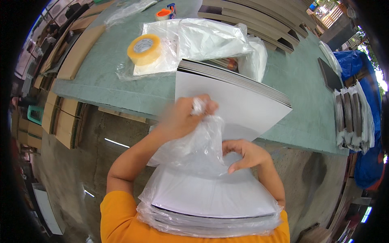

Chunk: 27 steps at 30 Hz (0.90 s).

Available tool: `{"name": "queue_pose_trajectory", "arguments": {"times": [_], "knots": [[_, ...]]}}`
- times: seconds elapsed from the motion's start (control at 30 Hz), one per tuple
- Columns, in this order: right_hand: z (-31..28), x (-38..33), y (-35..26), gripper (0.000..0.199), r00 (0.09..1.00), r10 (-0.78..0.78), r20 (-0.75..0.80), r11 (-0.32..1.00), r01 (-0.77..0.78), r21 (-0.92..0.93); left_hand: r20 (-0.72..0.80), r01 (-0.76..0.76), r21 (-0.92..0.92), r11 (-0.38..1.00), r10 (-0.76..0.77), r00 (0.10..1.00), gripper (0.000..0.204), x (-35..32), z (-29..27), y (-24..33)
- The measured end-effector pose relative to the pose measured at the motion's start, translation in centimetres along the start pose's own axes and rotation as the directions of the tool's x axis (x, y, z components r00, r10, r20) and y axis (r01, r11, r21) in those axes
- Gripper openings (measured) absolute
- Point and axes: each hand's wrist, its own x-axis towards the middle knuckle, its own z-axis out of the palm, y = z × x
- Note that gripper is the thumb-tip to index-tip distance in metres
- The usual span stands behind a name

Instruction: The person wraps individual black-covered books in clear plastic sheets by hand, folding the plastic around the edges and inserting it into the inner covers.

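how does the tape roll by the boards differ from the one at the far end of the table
The near tape roll is yellowish, large in view, lying flat on clear plastic. The far tape roll is orange, looks smaller, and sits on the bare green table beside a blue object. Both lie flat, untouched by either hand.

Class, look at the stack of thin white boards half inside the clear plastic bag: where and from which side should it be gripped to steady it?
Grip the stack of thin white boards at its bare far end resting on the green table, coming in from the side edge. That end is uncovered and rigid, while the near half sits in the loose clear plastic bag, which the left hand bunches and the right hand touches.
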Motion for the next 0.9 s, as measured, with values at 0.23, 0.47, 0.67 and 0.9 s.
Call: {"name": "queue_pose_trajectory", "arguments": {"times": [0.23,0.47,0.67,0.9], "knots": [[0.0,0.2,-1.9,0.024,0.892,0.098,-0.441,0.951,-0.214,-0.222,-0.062,-0.084,0.017,0.996,0.085,0.994,0.010,0.0,0.7,0.2],[0.3,0.4,-1.5,0.017,0.886,0.194,-0.421,0.943,-0.050,0.330,-0.242,0.041,0.213,0.976,0.012,0.970,0.006,-2.2,0.5,2.7],[1.2,0.7,-1.4,0.019,0.909,0.108,-0.401,0.950,0.023,0.310,0.379,-0.074,0.199,0.977,-0.007,0.925,0.017,-3.6,3.9,0.7],[-2.0,-2.2,-2.1,0.026,0.834,-0.107,-0.541,0.990,0.140,0.020,0.424,-0.009,0.294,0.956,-0.122,0.898,0.016,-3.2,1.8,0.4]]}}
